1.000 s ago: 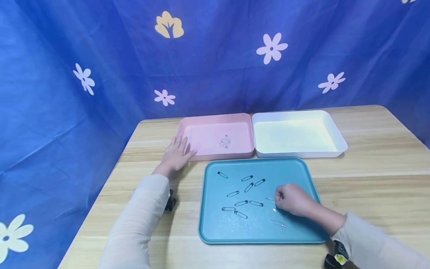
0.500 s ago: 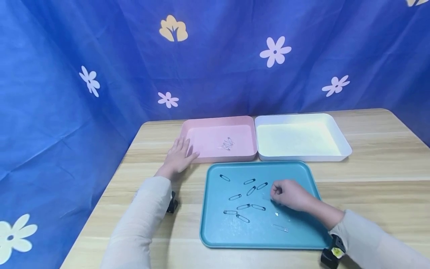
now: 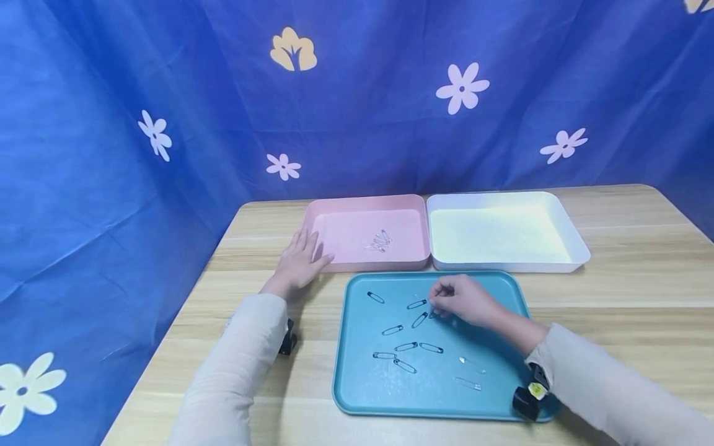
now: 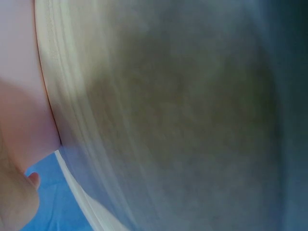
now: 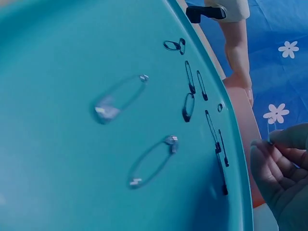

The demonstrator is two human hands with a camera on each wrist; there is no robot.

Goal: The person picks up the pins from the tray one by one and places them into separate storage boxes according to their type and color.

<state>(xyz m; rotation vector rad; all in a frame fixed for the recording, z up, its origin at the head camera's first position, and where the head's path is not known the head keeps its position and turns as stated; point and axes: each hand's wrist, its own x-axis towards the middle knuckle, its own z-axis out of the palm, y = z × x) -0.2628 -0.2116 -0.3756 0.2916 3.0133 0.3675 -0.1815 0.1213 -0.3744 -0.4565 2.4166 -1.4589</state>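
My left hand [image 3: 298, 263] rests with straight fingers at the left end of a pink tray [image 3: 379, 265]. A small heap of silver safety pins [image 3: 382, 240] lies in that tray. Over the teal tray [image 3: 362, 393], my right hand [image 3: 465, 301] pinches a silver safety pin [image 5: 270, 126] between thumb and fingertips. Beneath and left of this hand, several black safety pins [image 3: 399, 327] are scattered on the teal tray. Two more silver ones lie at its lower right, among them a silver safety pin [image 5: 172, 141] large in the right wrist view.
Beside the pink tray stands a white tray [image 3: 496, 238], both behind the teal one. All sit on a wooden table [image 3: 641, 310] backed by a blue flowered curtain [image 3: 357, 93]. The left wrist view is mostly blurred tabletop [image 4: 168, 120] and the pink tray's side [image 4: 24, 96].
My right hand has lifted a silver safety pin off the teal tray and moved left and away from me with it. The left hand stays at the pink tray; the head view has shifted slightly.
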